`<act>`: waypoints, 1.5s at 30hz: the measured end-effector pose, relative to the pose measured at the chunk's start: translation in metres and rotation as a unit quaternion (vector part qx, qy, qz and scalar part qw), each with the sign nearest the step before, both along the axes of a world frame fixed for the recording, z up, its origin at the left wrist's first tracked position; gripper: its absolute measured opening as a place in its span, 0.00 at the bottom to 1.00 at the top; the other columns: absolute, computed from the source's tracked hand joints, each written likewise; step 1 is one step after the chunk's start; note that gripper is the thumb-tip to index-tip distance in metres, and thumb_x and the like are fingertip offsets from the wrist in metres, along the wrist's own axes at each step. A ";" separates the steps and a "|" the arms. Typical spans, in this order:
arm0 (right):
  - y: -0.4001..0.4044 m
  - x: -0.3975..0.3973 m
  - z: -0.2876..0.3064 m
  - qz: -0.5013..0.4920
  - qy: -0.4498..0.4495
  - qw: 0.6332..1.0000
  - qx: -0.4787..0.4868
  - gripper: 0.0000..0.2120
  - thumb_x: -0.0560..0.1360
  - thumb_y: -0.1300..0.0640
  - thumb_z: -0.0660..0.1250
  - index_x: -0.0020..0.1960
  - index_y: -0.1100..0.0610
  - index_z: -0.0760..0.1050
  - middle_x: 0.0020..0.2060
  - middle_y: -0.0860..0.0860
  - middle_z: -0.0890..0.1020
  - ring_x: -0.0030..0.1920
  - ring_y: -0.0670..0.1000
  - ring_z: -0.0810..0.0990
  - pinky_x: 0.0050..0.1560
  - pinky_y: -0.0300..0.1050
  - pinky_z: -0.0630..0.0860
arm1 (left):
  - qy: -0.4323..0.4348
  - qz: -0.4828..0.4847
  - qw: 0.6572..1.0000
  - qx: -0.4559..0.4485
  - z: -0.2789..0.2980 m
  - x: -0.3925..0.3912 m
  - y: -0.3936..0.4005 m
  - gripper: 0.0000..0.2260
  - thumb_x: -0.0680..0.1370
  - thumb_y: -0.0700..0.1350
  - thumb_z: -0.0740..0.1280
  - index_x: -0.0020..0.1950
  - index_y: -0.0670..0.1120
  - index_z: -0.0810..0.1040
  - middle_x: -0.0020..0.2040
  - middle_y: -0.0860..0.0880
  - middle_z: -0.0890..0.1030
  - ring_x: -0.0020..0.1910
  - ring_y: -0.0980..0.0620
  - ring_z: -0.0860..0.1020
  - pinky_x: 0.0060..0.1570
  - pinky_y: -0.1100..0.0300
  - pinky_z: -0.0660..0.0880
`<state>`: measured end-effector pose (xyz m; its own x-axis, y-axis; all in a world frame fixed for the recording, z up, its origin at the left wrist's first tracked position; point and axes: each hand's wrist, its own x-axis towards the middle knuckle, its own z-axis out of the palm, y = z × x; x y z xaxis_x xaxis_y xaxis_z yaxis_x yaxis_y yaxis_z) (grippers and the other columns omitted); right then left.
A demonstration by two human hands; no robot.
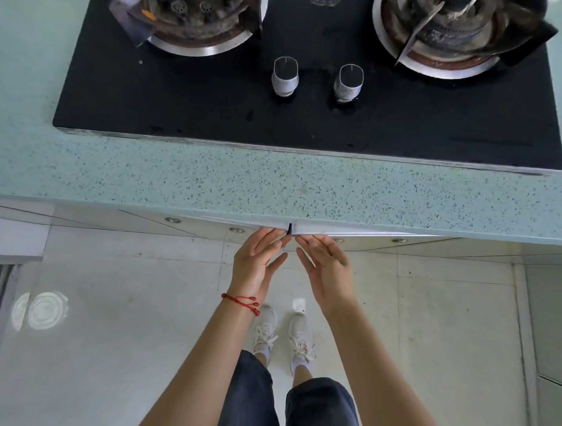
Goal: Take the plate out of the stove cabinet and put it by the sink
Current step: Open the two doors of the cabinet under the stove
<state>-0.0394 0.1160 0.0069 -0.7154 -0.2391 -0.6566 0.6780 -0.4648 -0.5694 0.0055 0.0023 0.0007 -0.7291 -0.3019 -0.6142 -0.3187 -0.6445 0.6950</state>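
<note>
Left hand: open, fingers spread, touching left cabinet door edge.
Right hand: open, at right cabinet door.
Countertop: speckled, smooth stone.

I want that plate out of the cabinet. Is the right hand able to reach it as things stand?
Probably not yet: the cabinet doors under the stove look closed, and the right hand is only at their top seam, empty. No plate is visible.

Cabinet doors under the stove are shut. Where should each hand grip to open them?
At the top inner edges beside the dark centre gap, from the front. Left hand takes the left door, right hand the right door; no handles are visible.
</note>
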 end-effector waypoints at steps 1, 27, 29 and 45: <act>0.001 0.003 0.000 0.001 0.000 1.000 0.004 0.10 0.74 0.72 0.59 0.42 0.60 0.73 0.37 0.52 0.83 0.44 0.48 0.82 0.57 0.46 0.74 | -0.002 0.004 1.000 -0.003 0.000 0.003 0.001 0.11 0.74 0.35 0.64 0.54 0.45 0.77 0.54 0.47 0.81 0.53 0.55 0.80 0.50 0.59 0.74; 0.038 0.080 -0.012 0.072 -0.004 0.923 0.379 0.16 0.68 0.50 0.72 0.37 0.61 0.72 0.31 0.53 0.79 0.33 0.48 0.78 0.34 0.39 0.71 | -0.192 0.057 0.928 -0.313 0.003 0.064 0.032 0.13 0.71 0.45 0.70 0.30 0.42 0.73 0.29 0.47 0.77 0.32 0.53 0.76 0.35 0.63 0.68; 0.042 0.084 -0.012 0.081 0.001 0.921 0.381 0.15 0.68 0.51 0.72 0.35 0.59 0.70 0.32 0.54 0.79 0.34 0.49 0.77 0.34 0.41 0.71 | -0.202 0.065 0.926 -0.312 0.002 0.070 0.032 0.14 0.70 0.46 0.71 0.31 0.41 0.71 0.29 0.46 0.77 0.32 0.53 0.76 0.34 0.64 0.67; 0.087 0.122 -0.005 0.092 0.076 0.914 0.388 0.16 0.69 0.58 0.70 0.30 0.56 0.63 0.24 0.48 0.66 0.19 0.41 0.64 0.20 0.28 0.63 | -0.197 0.067 0.917 -0.342 0.004 0.105 0.031 0.13 0.69 0.45 0.72 0.29 0.48 0.69 0.28 0.48 0.76 0.31 0.50 0.75 0.35 0.62 0.69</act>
<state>0.0822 0.2026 0.0016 -0.8067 0.1307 -0.5764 0.5901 0.2320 -0.7733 0.1103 0.0338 0.0045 -0.4202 -0.7847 -0.4557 -0.5810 -0.1531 0.7994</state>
